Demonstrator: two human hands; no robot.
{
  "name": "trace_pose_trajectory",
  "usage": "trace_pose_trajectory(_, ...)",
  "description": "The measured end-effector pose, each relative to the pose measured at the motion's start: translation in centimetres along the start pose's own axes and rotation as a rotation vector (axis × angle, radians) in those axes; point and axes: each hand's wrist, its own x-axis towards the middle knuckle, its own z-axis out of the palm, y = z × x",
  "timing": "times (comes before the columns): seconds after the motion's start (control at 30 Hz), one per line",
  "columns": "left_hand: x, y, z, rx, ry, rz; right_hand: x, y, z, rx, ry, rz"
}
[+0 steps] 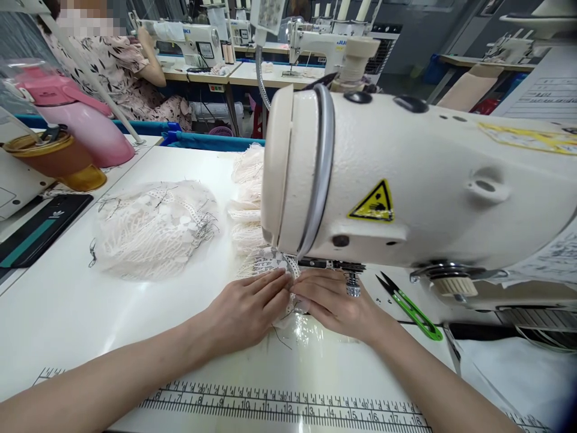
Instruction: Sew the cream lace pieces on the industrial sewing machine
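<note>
A strip of white lace fabric (270, 260) lies under the head of a sewing machine (383, 168), with gathered folds running back along the machine's left side. My left hand (250, 304) rests on the lace, its fingers stretched out flat and its thumb hidden. Close beside it, my right hand (336, 300) holds the near edge of the lace between thumb and fingers, below the presser parts. The two hands' fingertips almost meet. The needle is hidden behind the machine head. A loose dark thread hangs from the fabric near my left hand.
A round pile of lace pieces (157, 231) with dark thread ends sits left. Green thread snips (410, 307) lie right. A printed ruler (279, 409) crosses the front edge. At the left are a dark phone-like case (45, 231), brown cup (58, 156) and pink bottle (85, 120). Another person (117, 72) sits beyond.
</note>
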Motion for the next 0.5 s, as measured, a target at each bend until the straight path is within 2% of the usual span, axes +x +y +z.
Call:
trace_pose_trajectory(0.23,0.0,-0.1,0.02,-0.016,0.0,-0.012,-0.01,0.12,-0.08,0.003,-0.025,0.009)
trace_pose_trajectory(0.5,-0.62,-0.39,-0.05,-0.024,-0.035,-0.045,0.57,-0.39,0.59,0.065,0.036,-0.126)
